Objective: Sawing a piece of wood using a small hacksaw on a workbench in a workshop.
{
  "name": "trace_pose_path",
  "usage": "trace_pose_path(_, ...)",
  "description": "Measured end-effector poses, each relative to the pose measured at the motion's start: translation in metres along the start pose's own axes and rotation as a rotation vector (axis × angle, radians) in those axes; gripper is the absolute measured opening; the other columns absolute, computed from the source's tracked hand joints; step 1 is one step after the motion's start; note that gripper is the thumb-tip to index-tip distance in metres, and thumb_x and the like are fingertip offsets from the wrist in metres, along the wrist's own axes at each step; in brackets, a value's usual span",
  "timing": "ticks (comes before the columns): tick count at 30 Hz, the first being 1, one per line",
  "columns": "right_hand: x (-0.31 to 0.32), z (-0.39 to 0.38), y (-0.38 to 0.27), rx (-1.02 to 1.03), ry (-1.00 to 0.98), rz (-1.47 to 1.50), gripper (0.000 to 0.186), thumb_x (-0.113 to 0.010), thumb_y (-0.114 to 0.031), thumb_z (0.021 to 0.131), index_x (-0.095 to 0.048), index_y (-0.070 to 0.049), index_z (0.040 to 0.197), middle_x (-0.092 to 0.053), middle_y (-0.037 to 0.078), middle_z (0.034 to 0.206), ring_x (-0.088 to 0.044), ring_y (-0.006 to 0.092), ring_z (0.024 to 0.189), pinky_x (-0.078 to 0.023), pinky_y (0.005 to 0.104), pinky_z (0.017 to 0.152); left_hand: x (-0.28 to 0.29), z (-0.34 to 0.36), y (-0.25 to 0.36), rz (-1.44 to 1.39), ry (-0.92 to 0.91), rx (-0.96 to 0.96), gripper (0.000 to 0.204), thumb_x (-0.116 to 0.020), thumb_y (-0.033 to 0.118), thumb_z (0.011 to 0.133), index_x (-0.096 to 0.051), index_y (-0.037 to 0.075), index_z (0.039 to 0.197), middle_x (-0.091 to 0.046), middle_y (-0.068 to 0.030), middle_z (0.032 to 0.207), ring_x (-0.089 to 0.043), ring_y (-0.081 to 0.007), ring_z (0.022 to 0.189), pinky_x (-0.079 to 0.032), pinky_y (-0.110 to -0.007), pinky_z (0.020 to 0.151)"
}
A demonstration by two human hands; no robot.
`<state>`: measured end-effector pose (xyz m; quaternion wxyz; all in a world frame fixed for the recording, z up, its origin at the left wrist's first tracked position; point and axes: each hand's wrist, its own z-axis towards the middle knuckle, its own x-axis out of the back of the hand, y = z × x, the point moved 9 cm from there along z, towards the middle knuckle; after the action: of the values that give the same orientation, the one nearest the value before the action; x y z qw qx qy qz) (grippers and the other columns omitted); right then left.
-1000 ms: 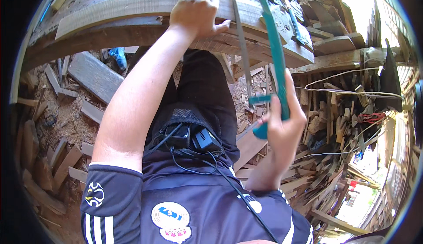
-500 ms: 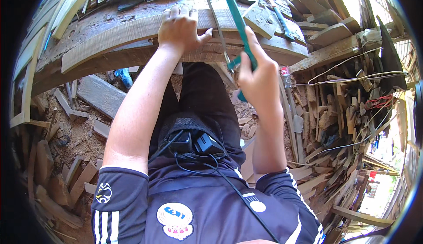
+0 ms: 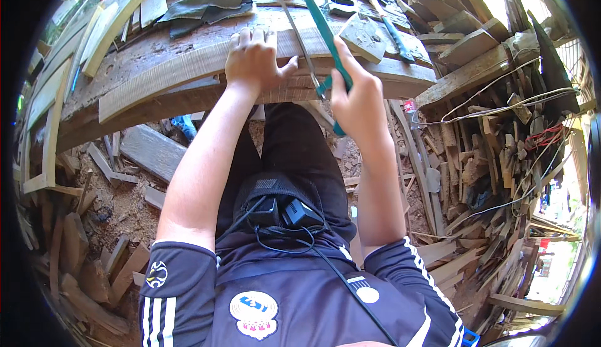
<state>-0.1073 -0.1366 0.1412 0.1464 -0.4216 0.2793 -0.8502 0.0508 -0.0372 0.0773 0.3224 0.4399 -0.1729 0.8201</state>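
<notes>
A long wooden board (image 3: pixel 166 79) with a ribbed, saw-marked face lies along the near side of the bench. My left hand (image 3: pixel 253 62) bears down on it, fingers bent over the far edge and thumb stretched out to the right. My right hand (image 3: pixel 360 96) is closed around the handle of a green-framed bow saw (image 3: pixel 319 21), index finger along the frame. Its thin blade slants across the board just right of my left thumb. Whether the teeth are inside a cut I cannot tell. The saw's far end lies near the top rim of the picture.
On the bench (image 3: pixel 84 112) lie dark sheet scraps (image 3: pixel 210 5), a short wood offcut (image 3: pixel 363 37) and a blue-handled tool (image 3: pixel 397 37). Wood scraps (image 3: pixel 463 153) pile up at right, with loose wires (image 3: pixel 494 114) strung above. Planks and sawdust cover the floor at left.
The saw and my right hand have slid a little forward, away from me, and slightly left. My left hand keeps its place on the board. The whole view has shifted slightly.
</notes>
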Motion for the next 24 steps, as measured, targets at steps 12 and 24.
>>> trace_pose_path(12,0.066,-0.100,-0.017,-0.277,-0.053,0.043,0.061,-0.057,0.012,0.092,-0.056,-0.007,0.151,-0.075,0.024,0.115,-0.065,0.0141,0.063,-0.052,0.0300,0.061,-0.001,0.002,-0.007,0.007,-0.022,0.028,0.078,-0.059,0.068,0.089,-0.066,0.004,0.135,-0.068,-0.0162,0.126,-0.060,-0.0354,0.123,-0.053,-0.047,0.102)
trace_pose_path(24,-0.002,-0.009,0.015,-0.182,-0.029,0.069,0.052,-0.059,-0.003,0.098,-0.056,-0.006,0.150,-0.063,0.023,0.069,-0.062,0.0248,0.056,-0.051,0.0370,0.060,0.003,-0.005,-0.005,0.006,0.050,-0.007,0.076,-0.063,0.066,0.087,-0.069,0.004,0.131,-0.069,-0.0152,0.124,-0.062,-0.0341,0.120,-0.053,-0.047,0.102)
